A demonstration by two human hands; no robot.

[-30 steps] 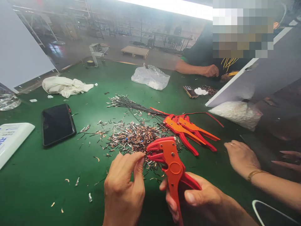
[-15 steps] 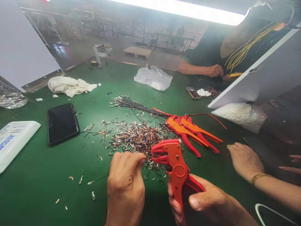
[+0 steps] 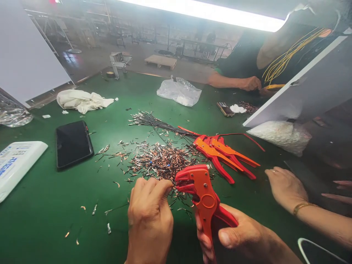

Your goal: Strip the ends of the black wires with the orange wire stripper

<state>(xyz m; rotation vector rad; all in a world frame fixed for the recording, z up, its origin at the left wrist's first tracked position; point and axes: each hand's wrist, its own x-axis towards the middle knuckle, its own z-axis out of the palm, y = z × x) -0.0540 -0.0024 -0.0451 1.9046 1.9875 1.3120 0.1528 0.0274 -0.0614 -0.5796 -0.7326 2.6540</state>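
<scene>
My left hand [image 3: 151,216] is closed in a pinch at the jaws of a red and orange wire stripper [image 3: 205,194]. A thin black wire [image 3: 118,209] with a metal end sticks out on the left side of this hand; its pinched part is hidden by the fingers. My right hand [image 3: 236,231] is wrapped round the stripper's handles, its jaws pointing left toward my left fingertips. Behind the jaws lies a heap of copper and black wire scraps [image 3: 165,161]. Beyond it is a bundle of black wires with metal ends [image 3: 154,121].
Two more wire strippers [image 3: 222,154] lie right of the heap. A phone [image 3: 74,145], white cloth [image 3: 82,99] and white packet [image 3: 19,165] are on the left. A plastic bag [image 3: 180,91] lies behind. Another person's hand [image 3: 286,187] rests at right; a co-worker [image 3: 247,82] handles yellow wires across the table.
My left hand has moved slightly right with the black wire. The stripper has shifted a little left and down, and its jaws are now nearer my left fingertips.
</scene>
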